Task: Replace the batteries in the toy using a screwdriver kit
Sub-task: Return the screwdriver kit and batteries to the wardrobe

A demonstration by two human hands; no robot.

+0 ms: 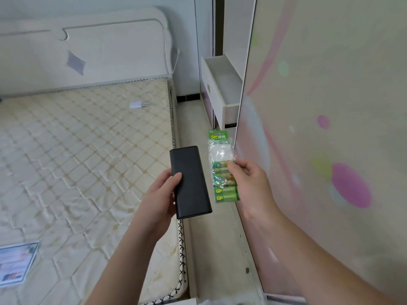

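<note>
Two big surfaces fill the head view: a bare quilted mattress [83, 155] on the left, with a white headboard [88, 47] behind it, and a pale wardrobe door [330, 106] with pink and green spots on the right, cut off by the frame edge. Between them runs a narrow strip of floor [218, 238], and farther back a white drawer [222, 91] stands pulled out. A printed sheet [16, 263] lies at the mattress's near left corner, blurred and unreadable.

Both forearms reach in from the bottom edge. The left hand [160, 197] has its grip clasped around a black case [190, 183], thumb laid over the front face; the case is closed, so its contents are hidden, and it is probably the screwdriver kit. Just beside it, not touching, the right hand [248, 183] pinches a green battery pack [222, 170], fingers covering part of the cells; the upper part of the wrapper looks empty. Both things are held in the air over the mattress edge and the floor.

A small white plug [137, 104] lies far up on the mattress.
</note>
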